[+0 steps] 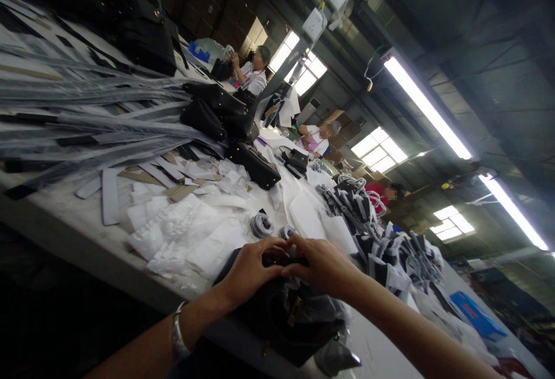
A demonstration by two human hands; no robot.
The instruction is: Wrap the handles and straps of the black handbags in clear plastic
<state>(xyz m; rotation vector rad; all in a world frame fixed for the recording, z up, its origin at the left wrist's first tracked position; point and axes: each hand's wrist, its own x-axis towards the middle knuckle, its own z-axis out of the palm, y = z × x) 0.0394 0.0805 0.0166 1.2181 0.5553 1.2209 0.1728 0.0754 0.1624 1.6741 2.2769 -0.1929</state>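
While left hand [250, 272] and right hand [326, 264] grip a black bag [273, 324], white packaging [182, 231] beside, grey coils [262, 225] just beyond

Wears a single bracelet [178, 332] on the left wrist [195, 316]: silver-coloured, metallic in sheen, shaped as a broad curved band. Reflects light along the outer face; too blurred there to make out surface markings. Bare on the left hand [248, 272] and right hand [324, 264], visible fingers included. Bare likewise along the left forearm [141, 349] and right forearm [411, 322], out to the edge of view.
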